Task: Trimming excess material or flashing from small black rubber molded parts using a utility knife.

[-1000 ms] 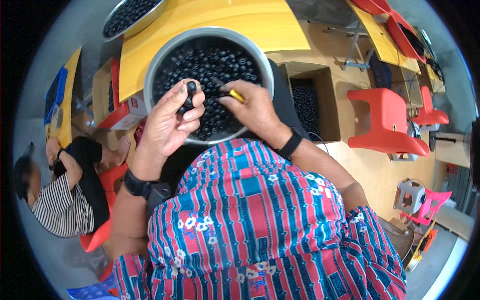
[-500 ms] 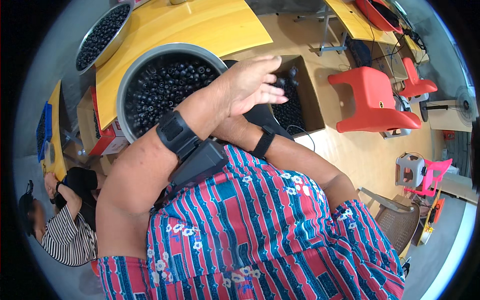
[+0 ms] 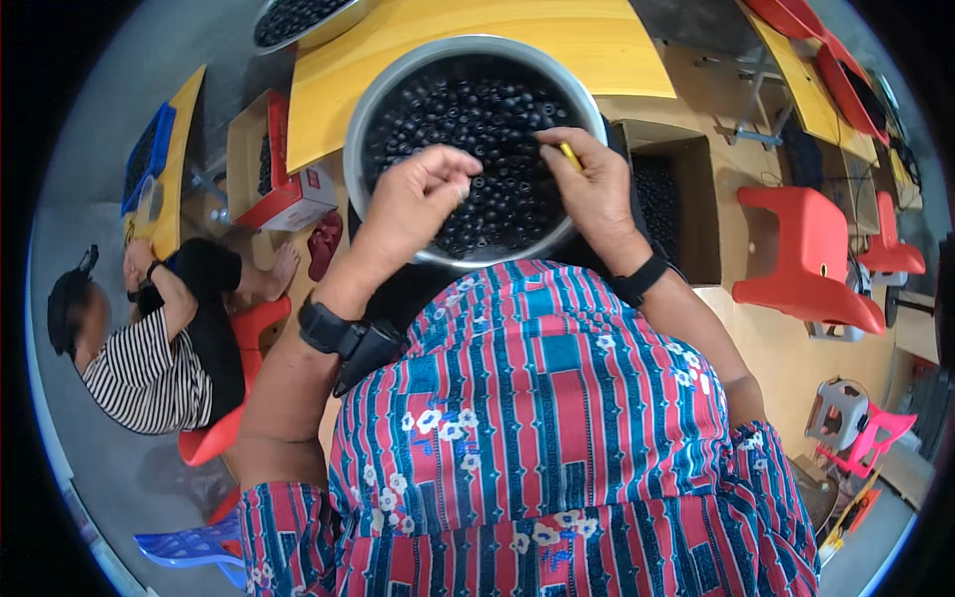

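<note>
A big metal bowl (image 3: 355, 129) sits close in front of my body, filled with small round dark pieces (image 3: 507, 214), several of which show a hole. Over the bowl's left part is my left hand (image 3: 413, 204), its thumb and fingers drawn together; whatever may be between them is hidden. My right hand (image 3: 597, 189) is over the bowl's right part, closed round a slim yellow stick-like tool (image 3: 570, 155). Only a short length of it shows between thumb and forefinger. The hands are apart from each other.
Behind the bowl stands a yellow table (image 3: 617, 50) with a second bowl (image 3: 333, 25) of dark pieces. A cardboard box (image 3: 701, 199) lies to the right, near a red stool (image 3: 796, 249). At left sit a red-and-white box (image 3: 298, 204) and a person in a striped shirt (image 3: 149, 373).
My left arm has come back from across my right arm, where its open hand was by the cardboard box. Both hands are now over the bowl, and the view has shifted.
</note>
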The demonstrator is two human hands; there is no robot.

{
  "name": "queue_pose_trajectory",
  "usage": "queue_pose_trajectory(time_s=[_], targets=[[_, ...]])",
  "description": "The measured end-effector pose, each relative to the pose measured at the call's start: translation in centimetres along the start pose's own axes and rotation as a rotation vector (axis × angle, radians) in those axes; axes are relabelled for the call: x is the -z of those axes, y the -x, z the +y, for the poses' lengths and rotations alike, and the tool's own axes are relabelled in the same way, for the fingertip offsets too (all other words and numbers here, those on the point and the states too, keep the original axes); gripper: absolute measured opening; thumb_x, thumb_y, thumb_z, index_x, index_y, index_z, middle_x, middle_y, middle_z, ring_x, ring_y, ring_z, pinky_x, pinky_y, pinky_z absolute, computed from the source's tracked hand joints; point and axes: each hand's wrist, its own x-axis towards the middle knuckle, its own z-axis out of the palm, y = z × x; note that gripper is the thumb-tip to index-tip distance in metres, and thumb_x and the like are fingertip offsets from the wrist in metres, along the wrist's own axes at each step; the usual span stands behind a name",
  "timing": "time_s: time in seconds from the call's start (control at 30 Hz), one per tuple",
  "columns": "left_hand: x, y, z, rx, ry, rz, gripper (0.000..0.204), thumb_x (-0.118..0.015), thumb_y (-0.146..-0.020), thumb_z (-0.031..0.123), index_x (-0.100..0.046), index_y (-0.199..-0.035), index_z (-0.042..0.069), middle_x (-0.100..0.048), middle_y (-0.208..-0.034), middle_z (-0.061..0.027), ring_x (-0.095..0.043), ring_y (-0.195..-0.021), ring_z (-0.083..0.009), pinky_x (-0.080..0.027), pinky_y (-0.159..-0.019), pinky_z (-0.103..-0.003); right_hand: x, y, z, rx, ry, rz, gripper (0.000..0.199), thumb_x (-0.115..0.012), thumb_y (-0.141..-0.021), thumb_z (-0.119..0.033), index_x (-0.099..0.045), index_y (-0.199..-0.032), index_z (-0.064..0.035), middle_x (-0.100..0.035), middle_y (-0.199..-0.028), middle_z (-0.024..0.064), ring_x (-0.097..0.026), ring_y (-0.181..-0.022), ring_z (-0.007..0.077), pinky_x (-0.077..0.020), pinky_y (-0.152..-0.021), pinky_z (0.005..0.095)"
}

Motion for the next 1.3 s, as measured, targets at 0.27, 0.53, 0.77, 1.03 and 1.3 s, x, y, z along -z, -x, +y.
queue_pose_trajectory(time_s=[0.27,0.53,0.77,1.03,1.3], targets=[[-2.8,2.4,-3.8,-0.237,-0.373,-0.127,0.034,-0.069,-0.079,0.0,-0.065,-0.111,0.008,-0.058,-0.098,-0.0054,-0.059,-0.077,-0.0169,-0.049,-0.069,-0.03,0.4,0.1,-0.3,-0.082,0.048,-0.044,0.017,-0.065,-0.087,-0.011,-0.071,-0.102,-0.0046,-0.072,-0.096,0.0125,-0.069,-0.093,0.0212,-0.0506,-0.084,0.0295],[-4.2,0.2,-3.5,-0.333,-0.691,-0.043,0.027,-0.069,-0.082,0.014,-0.06,-0.108,0.01,-0.056,-0.099,-0.0097,-0.065,-0.087,-0.0314,-0.055,-0.073,-0.041,0.5,0.5,-0.2,-0.078,0.033,-0.05,0.017,-0.067,-0.085,-0.01,-0.071,-0.1,-0.0039,-0.073,-0.096,0.01,-0.069,-0.092,0.0186,-0.0505,-0.084,0.0286],[-4.3,-0.3,-2.9,-0.248,-0.8,-0.076,0.025,-0.067,-0.083,0.014,-0.06,-0.107,0.009,-0.057,-0.1,-0.0095,-0.064,-0.087,-0.0322,-0.054,-0.073,-0.043,0.3,0.5,-0.3,-0.081,0.047,-0.056,0.017,-0.068,-0.084,-0.01,-0.072,-0.1,-0.004,-0.073,-0.096,0.0105,-0.069,-0.092,0.0194,-0.0508,-0.084,0.0289],[-3.9,-0.4,-4.1,-0.349,-0.518,0.078,0.019,-0.063,-0.088,0.009,-0.057,-0.105,0.005,-0.058,-0.094,-0.0102,-0.064,-0.077,-0.0239,-0.053,-0.066,-0.034,0.2,0.6,-0.3,0.015,0.063,-0.084,0.018,-0.068,-0.084,-0.009,-0.071,-0.1,-0.003,-0.072,-0.096,0.013,-0.069,-0.093,0.0241,-0.0516,-0.083,0.0313],[-3.2,2.9,-2.9,0.139,0.666,-0.047,0.016,-0.053,-0.096,0.005,-0.053,-0.112,0.006,-0.057,-0.089,-0.0008,-0.049,-0.068,-0.0047,-0.042,-0.061,-0.017,0.0,1.4,-2.1,0.102,-0.131,-0.372,0.021,-0.071,-0.08,-0.001,-0.07,-0.101,-0.0015,-0.068,-0.093,0.0077,-0.063,-0.087,0.0156,-0.0483,-0.078,0.0263]])
